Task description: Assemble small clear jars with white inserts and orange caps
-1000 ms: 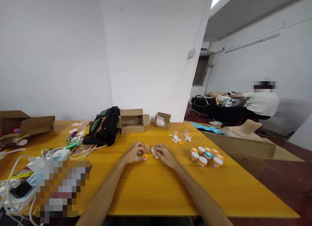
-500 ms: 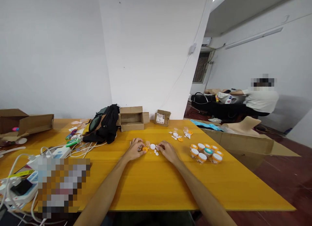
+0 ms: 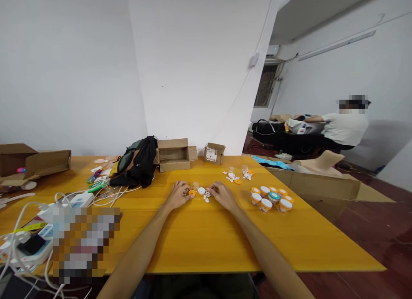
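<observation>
Head view: left hand (image 3: 178,195) curls palm-down, partly covering a small patterned piece (image 3: 185,192); thumb tip is at the edge of an orange disc-shaped lid (image 3: 192,193). Fingers bent; grip or light touch, cannot tell. Right hand (image 3: 223,195) has fingertips at a patterned white disc (image 3: 208,194); pinched or just resting, cannot tell, underside of hand hidden. Plain white disc (image 3: 201,190) lies between the hands, just beside the orange lid. Small white parts (image 3: 206,199) sit nearer the person, shapes too small to make out. Clear cup (image 3: 195,185) behind the orange lid, faint outline only. Lower left, a pixelated patch (image 3: 86,243) masks what lies there. Forearms run off the bottom of frame; cardboard box (image 3: 48,165) at far left is cut off.

Table (image 3: 193,243) front edge is well apart from the hands; right edge slants away past the jars (image 3: 265,204). Wood surface shows between the forearms.

Jars cluster right of the right hand, mostly orange-and-white lids, one teal. Loose white and orange parts (image 3: 237,181) lie beyond. Open carton (image 3: 175,165) and smaller carton (image 3: 214,154) near the wall. Black bag (image 3: 141,168) and power strip (image 3: 80,200) on the left. Another person (image 3: 346,129) in background, right.
</observation>
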A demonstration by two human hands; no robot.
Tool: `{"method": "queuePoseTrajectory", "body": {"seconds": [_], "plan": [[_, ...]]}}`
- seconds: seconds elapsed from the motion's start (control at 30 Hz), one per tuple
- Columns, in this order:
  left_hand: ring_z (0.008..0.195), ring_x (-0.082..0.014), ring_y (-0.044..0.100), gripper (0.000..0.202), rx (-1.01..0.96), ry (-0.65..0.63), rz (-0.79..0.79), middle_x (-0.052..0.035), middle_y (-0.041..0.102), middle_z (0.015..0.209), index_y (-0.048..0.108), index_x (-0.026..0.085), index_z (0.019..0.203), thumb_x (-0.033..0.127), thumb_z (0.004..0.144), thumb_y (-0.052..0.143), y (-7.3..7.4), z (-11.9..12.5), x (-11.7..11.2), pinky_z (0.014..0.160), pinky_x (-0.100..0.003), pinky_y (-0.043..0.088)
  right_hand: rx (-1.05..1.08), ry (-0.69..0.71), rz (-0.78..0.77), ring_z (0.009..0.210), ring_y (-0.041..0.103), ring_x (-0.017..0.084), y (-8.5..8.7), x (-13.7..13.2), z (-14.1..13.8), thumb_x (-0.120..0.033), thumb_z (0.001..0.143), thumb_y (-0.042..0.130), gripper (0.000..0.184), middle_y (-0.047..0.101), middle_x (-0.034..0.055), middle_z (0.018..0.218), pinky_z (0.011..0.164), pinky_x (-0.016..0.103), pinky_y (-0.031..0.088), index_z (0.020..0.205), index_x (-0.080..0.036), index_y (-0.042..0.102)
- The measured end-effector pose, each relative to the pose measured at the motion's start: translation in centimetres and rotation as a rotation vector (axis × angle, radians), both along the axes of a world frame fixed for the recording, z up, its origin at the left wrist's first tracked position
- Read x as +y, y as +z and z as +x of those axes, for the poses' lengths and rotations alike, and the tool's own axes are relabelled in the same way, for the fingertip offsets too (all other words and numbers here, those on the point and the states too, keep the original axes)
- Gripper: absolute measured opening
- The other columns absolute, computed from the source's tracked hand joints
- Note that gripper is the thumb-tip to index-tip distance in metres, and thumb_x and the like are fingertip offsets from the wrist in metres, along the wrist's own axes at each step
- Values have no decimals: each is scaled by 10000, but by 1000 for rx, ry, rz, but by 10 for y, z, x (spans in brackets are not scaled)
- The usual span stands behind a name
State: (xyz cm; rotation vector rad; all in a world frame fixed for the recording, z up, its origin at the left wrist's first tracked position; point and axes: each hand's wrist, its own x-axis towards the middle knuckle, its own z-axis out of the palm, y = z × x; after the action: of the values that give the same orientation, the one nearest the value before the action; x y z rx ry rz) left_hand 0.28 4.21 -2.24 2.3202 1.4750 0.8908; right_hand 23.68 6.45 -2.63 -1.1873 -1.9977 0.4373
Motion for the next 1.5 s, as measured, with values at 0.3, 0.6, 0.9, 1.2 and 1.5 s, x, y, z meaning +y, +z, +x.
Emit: {"method": "queuePoseTrajectory", "body": {"seconds": [0.3, 0.6, 0.9, 1.2, 1.5], "plan": [[1056, -234, 554, 120, -162, 32, 131, -41, 647, 1057, 690, 242, 899, 311, 801, 699, 7, 2, 2, 970, -401, 406, -128, 259, -78, 781, 606, 171, 11, -13, 3, -279, 767, 730, 83, 618, 20, 872, 731, 293, 480, 756, -214, 679], [1108, -242, 537, 123, -202, -60, 169, -41, 640, 1090, 655, 246, 935, 333, 852, 629, 24, 5, -11, 1011, -419, 372, -154, 370, 31, 943, 587, 196, 8, -25, -19, -285, 821, 719, 67, 589, 33, 964, 853, 327, 474, 782, -231, 707], [1161, -245, 486, 142, -164, -144, 56, -39, 609, 1181, 640, 250, 956, 347, 853, 627, 29, 4, -16, 1042, -423, 338, -215, 266, 166, 967, 522, 234, 6, -28, -32, -504, 714, 786, 343, 582, 56, 1037, 855, 374, 456, 913, -241, 688], [1178, -256, 465, 227, -87, -195, -96, -32, 623, 1183, 706, 289, 987, 412, 796, 703, 30, 1, -17, 1064, -427, 315, -85, 131, 125, 966, 546, 236, 10, -12, -2, -455, 758, 758, 222, 593, 40, 982, 887, 395, 441, 814, -254, 682], [1215, -271, 427, 242, -74, -264, -89, -24, 597, 1227, 736, 339, 983, 448, 767, 730, 32, 18, -28, 1084, -449, 277, -28, 78, 131, 949, 568, 228, 5, -4, 5, -384, 912, 562, 188, 620, 52, 946, 889, 384, 441, 835, -247, 666]]}}
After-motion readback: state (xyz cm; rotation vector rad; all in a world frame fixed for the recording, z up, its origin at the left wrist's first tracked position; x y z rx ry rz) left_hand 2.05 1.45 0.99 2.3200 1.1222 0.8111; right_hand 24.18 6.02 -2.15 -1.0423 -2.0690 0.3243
